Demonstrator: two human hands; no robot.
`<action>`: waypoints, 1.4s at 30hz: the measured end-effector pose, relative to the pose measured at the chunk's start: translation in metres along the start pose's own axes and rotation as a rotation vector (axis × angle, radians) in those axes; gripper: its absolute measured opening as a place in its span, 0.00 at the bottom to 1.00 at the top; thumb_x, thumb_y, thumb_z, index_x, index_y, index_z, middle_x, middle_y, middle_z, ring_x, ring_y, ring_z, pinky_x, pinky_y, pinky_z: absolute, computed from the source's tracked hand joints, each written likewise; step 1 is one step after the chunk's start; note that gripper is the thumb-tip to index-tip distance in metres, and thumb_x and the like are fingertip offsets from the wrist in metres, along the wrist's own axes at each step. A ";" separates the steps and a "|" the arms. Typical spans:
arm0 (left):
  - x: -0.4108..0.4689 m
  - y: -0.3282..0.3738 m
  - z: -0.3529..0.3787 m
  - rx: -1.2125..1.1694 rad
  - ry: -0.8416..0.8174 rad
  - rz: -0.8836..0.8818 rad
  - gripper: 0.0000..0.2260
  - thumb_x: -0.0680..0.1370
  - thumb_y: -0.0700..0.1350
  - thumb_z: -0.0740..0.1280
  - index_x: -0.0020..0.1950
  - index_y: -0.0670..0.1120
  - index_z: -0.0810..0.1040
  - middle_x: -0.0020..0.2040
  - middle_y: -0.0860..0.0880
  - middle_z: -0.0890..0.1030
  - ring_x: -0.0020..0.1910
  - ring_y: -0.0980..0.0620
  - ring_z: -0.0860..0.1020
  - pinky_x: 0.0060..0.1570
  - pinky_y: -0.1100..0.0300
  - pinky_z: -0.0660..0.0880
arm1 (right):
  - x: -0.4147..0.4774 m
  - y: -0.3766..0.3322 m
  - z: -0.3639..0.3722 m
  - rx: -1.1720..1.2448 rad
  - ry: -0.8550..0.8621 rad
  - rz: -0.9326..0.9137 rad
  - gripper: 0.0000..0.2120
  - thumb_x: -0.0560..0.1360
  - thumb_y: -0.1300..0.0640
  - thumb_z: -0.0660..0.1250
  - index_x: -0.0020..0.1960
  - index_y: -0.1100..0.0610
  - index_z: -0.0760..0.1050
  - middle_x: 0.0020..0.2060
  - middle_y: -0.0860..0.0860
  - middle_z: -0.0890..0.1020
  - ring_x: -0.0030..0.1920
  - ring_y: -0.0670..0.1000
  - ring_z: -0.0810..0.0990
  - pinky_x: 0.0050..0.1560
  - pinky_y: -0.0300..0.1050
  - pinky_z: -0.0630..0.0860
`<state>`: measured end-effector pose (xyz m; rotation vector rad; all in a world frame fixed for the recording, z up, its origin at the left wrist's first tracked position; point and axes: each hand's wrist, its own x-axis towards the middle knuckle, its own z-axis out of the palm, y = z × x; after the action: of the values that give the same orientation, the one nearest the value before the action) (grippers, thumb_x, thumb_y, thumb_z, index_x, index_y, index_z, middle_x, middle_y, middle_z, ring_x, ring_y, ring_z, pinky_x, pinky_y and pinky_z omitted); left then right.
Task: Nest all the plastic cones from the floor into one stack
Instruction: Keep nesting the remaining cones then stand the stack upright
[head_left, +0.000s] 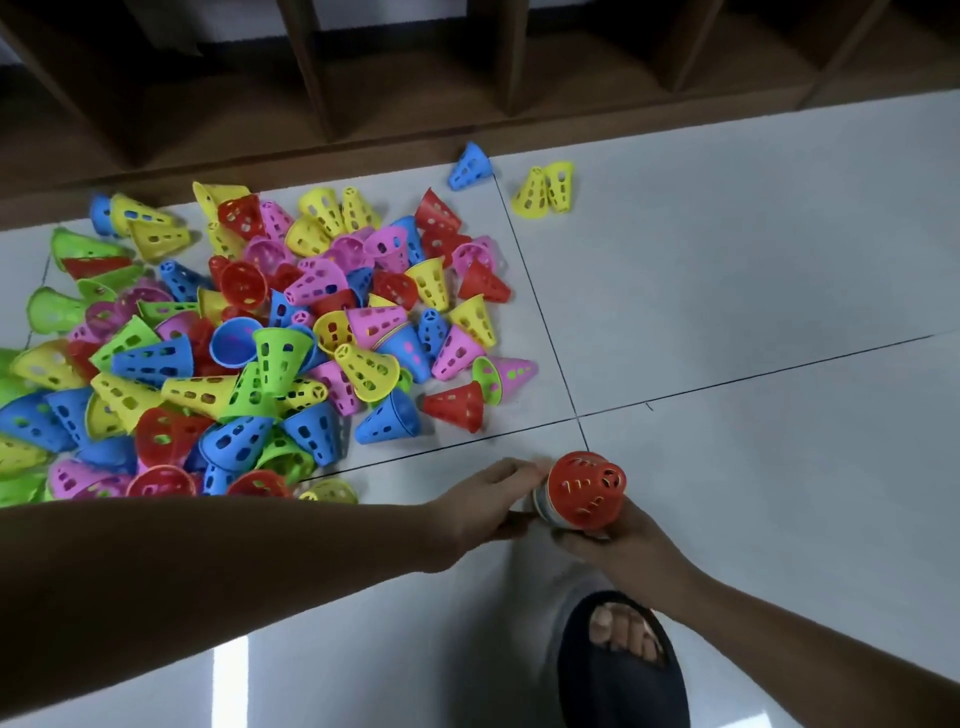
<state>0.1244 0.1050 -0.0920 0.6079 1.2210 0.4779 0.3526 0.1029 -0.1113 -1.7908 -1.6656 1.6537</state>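
Cone pile (249, 353): a loose heap of perforated plastic cones lay on the floor (753, 270) at the left, reaching from the left edge to past the middle; yellow, blue, red, pink and green ones lay tumbled on their sides and mouths, too tangled to count.
Left arm: bare forearm stretched in from the lower left edge, low over the floor, crossing in front of the pile's near side.
Left hand (483, 506): knuckles up, fingers closed narrowly on the base end of the stack.
Stack (582, 491): held between both hands above the floor near the crossing of the tile seams, tip pointed up toward the camera; a red cone was outermost, with pale rims showing beneath it; number of nested cones could not be told.
Right hand (618, 540): palm cupped under the stack, fingers wrapped around its underside.
Right arm: forearm came in from the lower right corner, angled up toward the middle.
Stray cones: one blue cone (470, 166) lay on its side near the far edge of the floor by the wooden shelving (467, 67); two yellow cones (543, 188) lay touching, just right of it, well apart from the pile.
Foot: one foot in a dark slipper (623, 670) stood at the bottom edge, below the right hand.
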 end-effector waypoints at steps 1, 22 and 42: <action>0.008 0.002 0.007 0.006 0.012 0.007 0.21 0.82 0.66 0.66 0.69 0.55 0.79 0.66 0.55 0.82 0.65 0.51 0.82 0.67 0.56 0.80 | 0.002 0.002 -0.006 0.039 0.025 0.006 0.19 0.73 0.63 0.80 0.56 0.42 0.83 0.49 0.38 0.88 0.51 0.36 0.85 0.50 0.28 0.77; 0.064 0.007 0.073 0.146 0.063 0.150 0.21 0.74 0.69 0.71 0.61 0.61 0.81 0.60 0.60 0.84 0.62 0.57 0.82 0.69 0.48 0.79 | 0.018 0.051 -0.057 0.150 0.382 0.231 0.17 0.71 0.48 0.79 0.57 0.52 0.81 0.43 0.49 0.88 0.41 0.51 0.87 0.49 0.58 0.86; -0.198 -0.044 -0.134 0.988 0.404 0.150 0.05 0.82 0.52 0.73 0.56 0.54 0.83 0.48 0.57 0.84 0.47 0.60 0.82 0.46 0.66 0.78 | -0.004 -0.060 0.010 -0.250 -0.023 -0.119 0.03 0.78 0.53 0.74 0.49 0.46 0.81 0.44 0.45 0.85 0.47 0.49 0.84 0.49 0.49 0.81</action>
<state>-0.0590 -0.0311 -0.0084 1.4977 1.7970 0.0814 0.3113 0.1159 -0.0687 -1.7412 -2.0242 1.4775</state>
